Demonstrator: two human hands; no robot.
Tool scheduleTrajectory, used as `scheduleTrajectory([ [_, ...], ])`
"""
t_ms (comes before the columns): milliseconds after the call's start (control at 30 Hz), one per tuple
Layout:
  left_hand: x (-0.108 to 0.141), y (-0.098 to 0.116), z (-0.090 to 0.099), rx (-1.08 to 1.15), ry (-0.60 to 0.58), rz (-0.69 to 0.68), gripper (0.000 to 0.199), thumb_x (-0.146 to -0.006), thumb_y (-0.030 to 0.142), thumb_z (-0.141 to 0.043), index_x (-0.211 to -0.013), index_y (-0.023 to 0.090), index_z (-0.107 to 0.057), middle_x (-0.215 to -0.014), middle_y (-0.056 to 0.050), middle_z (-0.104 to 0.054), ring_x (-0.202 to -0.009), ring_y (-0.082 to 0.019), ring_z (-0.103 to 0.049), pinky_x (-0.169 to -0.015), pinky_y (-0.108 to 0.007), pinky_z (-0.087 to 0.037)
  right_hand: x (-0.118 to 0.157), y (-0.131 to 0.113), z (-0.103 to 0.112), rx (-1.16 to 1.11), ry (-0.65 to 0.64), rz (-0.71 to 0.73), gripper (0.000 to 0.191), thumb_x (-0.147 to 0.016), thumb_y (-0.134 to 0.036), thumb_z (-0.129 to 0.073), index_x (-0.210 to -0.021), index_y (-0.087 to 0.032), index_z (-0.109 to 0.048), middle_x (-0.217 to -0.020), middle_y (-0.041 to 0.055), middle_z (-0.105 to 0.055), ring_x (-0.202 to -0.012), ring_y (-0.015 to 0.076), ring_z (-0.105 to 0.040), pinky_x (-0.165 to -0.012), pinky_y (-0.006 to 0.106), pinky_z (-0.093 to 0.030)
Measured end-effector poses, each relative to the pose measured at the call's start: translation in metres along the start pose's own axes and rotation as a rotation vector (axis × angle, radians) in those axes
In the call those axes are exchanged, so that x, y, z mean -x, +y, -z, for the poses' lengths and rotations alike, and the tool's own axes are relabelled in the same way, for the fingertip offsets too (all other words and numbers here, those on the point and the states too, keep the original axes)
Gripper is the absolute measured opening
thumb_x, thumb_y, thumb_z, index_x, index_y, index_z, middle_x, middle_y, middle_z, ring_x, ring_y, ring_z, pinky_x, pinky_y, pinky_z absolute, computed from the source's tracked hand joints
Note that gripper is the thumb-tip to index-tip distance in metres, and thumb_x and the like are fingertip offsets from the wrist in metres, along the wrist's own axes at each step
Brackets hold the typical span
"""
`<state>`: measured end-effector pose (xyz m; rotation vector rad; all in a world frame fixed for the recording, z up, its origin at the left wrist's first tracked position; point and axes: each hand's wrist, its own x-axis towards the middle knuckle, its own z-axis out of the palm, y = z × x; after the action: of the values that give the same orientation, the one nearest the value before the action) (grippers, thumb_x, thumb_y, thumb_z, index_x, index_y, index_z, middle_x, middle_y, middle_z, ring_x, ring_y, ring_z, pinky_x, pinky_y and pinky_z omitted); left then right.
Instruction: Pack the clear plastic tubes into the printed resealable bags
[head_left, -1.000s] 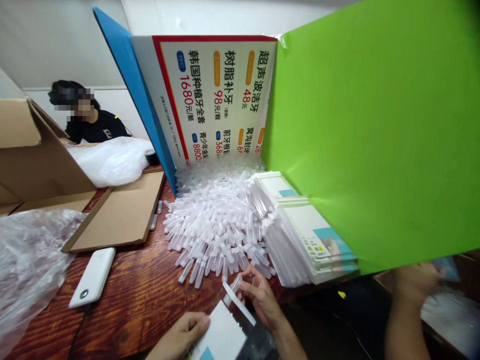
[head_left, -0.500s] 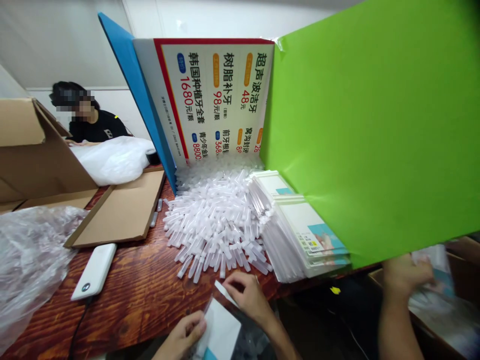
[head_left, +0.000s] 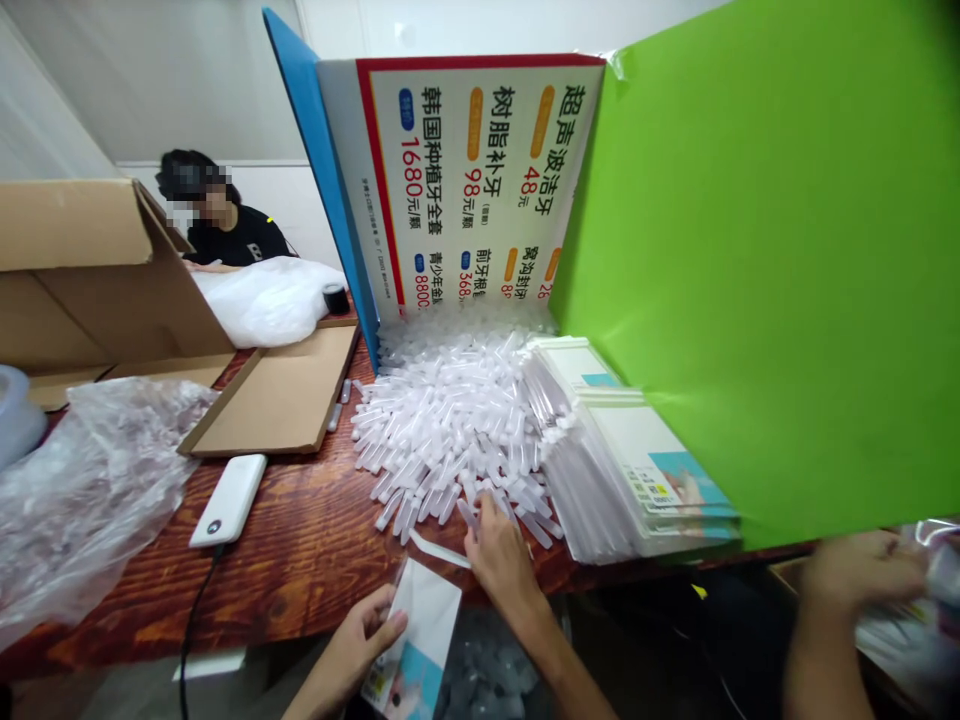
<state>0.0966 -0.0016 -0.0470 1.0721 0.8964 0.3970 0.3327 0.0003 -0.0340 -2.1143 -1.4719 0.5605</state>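
My left hand (head_left: 367, 632) is closed on a flat white packet (head_left: 421, 618) with a blue printed picture at its lower end. At the front edge of a heap of small translucent capped tubes (head_left: 450, 420), my right hand (head_left: 501, 550) pinches one plastic tube (head_left: 466, 514). A white strip (head_left: 435, 549) runs out from beside the right hand's fingers; whether they also hold it I cannot tell. To the right of the heap stand stacked printed packets (head_left: 630, 460) in clear sleeves.
A green board (head_left: 765, 280) and a printed board (head_left: 480, 180) wall in the heap. Left are a cardboard tray (head_left: 274, 400), white power bank (head_left: 231, 500) with cable, and crumpled plastic bag (head_left: 97, 490). A co-worker's arm (head_left: 832, 620) is at right; another person (head_left: 232, 235) sits behind.
My right hand has moved from the packet's top edge up to the heap and taken hold of a tube. The left hand keeps the packet, now lower. The view has shifted.
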Motion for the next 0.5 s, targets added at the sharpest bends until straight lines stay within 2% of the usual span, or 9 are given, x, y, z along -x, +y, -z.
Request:
scheduleTrajectory([
  [67, -0.001, -0.003, -0.001, -0.026, -0.027, -0.005, 0.054, -0.081, 0.062, -0.071, -0.106, 0.014, -0.068, -0.09, -0.006, -0.068, -0.076, -0.017, -0.061, -0.073, -0.025, -0.05, 0.003, 0.003, 0.006, -0.366, -0.056, -0.012, 0.042, -0.078, -0.009, -0.059, -0.118, -0.02, -0.054, -0.078, -0.0012, -0.061, -0.067, 0.016, -0.063, -0.063, 0.026, -0.047],
  [167, -0.001, -0.002, -0.003, -0.05, -0.076, -0.004, 0.053, -0.084, 0.06, -0.068, -0.105, 0.012, -0.068, -0.088, -0.005, -0.066, -0.073, -0.015, -0.058, -0.065, -0.022, -0.045, 0.013, 0.005, 0.007, -0.927, -0.292, -0.031, 0.044, -0.078, -0.025, -0.069, -0.118, -0.023, -0.053, -0.072, -0.0066, -0.057, -0.053, 0.0098, -0.054, -0.051, 0.02, -0.041],
  [233, -0.002, 0.001, -0.005, -0.063, -0.101, -0.004, 0.052, -0.084, 0.06, -0.068, -0.1, 0.011, -0.068, -0.087, -0.005, -0.065, -0.076, -0.016, -0.057, -0.066, -0.022, -0.044, 0.021, 0.005, 0.004, -1.123, -0.409, -0.071, 0.042, -0.078, -0.039, -0.074, -0.112, -0.022, -0.055, -0.068, -0.0065, -0.059, -0.049, 0.0092, -0.053, -0.048, 0.02, -0.039],
  [333, -0.002, 0.006, -0.007, -0.103, -0.121, 0.003, 0.053, -0.083, 0.061, -0.069, -0.094, 0.01, -0.068, -0.086, -0.005, -0.063, -0.08, -0.018, -0.056, -0.07, -0.023, -0.043, 0.03, 0.007, 0.002, -1.141, -0.425, -0.065, 0.037, -0.078, -0.05, -0.076, -0.093, -0.018, -0.065, -0.068, -0.0027, -0.063, -0.053, 0.0099, -0.055, -0.052, 0.021, -0.042],
  [433, -0.001, 0.007, -0.008, -0.164, -0.095, 0.02, 0.052, -0.08, 0.061, -0.072, -0.093, 0.011, -0.069, -0.089, -0.005, -0.063, -0.084, -0.019, -0.055, -0.072, -0.023, -0.043, 0.034, 0.012, 0.007, -0.989, -0.479, 0.154, 0.034, -0.074, -0.049, -0.081, -0.074, -0.016, -0.074, -0.087, 0.003, -0.066, -0.08, 0.0158, -0.062, -0.07, 0.026, -0.048],
  [500, 0.001, 0.005, -0.007, -0.191, -0.104, 0.016, 0.05, -0.078, 0.059, -0.075, -0.092, 0.011, -0.071, -0.089, -0.005, -0.064, -0.085, -0.019, -0.056, -0.073, -0.022, -0.044, 0.037, 0.017, 0.012, -0.905, -0.536, 0.274, 0.031, -0.075, -0.048, -0.081, -0.076, -0.017, -0.078, -0.096, 0.0042, -0.065, -0.091, 0.0184, -0.062, -0.079, 0.028, -0.048],
])
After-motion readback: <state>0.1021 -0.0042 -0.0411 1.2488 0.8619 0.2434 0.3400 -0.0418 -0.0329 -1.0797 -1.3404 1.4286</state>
